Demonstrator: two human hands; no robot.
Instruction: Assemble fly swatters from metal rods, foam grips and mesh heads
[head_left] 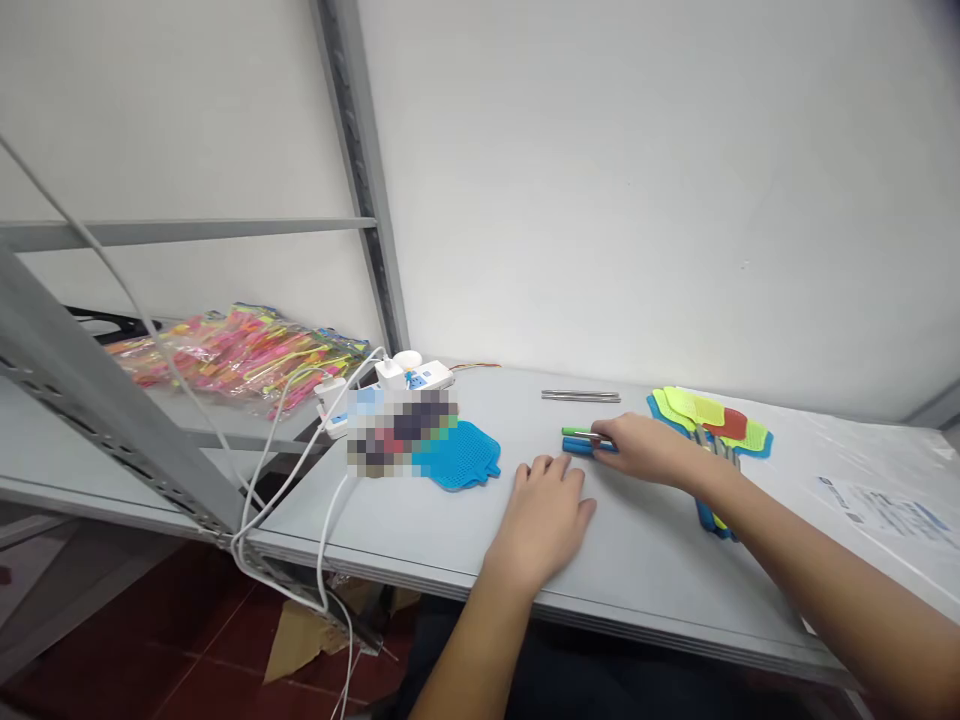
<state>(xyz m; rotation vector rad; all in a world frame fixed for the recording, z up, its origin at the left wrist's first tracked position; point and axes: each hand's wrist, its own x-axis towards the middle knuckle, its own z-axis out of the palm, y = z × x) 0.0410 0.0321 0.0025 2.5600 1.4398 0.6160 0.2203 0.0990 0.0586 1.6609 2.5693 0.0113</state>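
My right hand has its fingers closed over the ends of slim blue handles and a green one, which lie on the table. Beside them, my left hand rests palm down with its fingers spread, fingertips near the handles' left ends. Left of that hand lies a blue mesh fly swatter head, partly covered by a blurred patch. Thin metal rods lie side by side behind the handles. Under and behind my right forearm is a pile of yellow, red and blue swatter heads.
A white power strip with plugs and white cables sits at the left by a grey metal shelf post. Bagged pink and yellow items lie on the left shelf. White plastic sheeting covers the table's right end.
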